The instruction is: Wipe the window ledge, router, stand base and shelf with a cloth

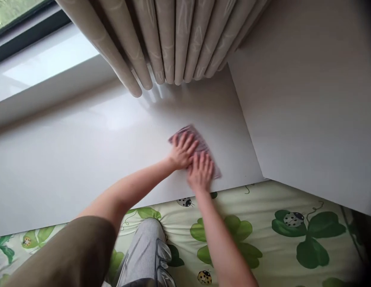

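A pinkish-purple cloth [202, 144] lies spread on a smooth white sill [122, 155]. My left hand [182, 151] rests flat on its upper left part, fingers stretched out and slightly spread. Just below and to the right, my right hand [201, 170] presses on the lower part, its fingers also extended. Both hands touch side by side, and they cover the middle of the cloth. Motion blurs the hands and the cloth edges a little. Neither hand wraps its fingers round the cloth.
A gathered beige curtain [179, 44] hangs down over the back of the sill. A plain wall [308, 99] closes the right side. At upper left is a dark window frame [30, 34]. My knee [146, 243] is on a green clover-and-ladybird bedsheet [281, 247] in front.
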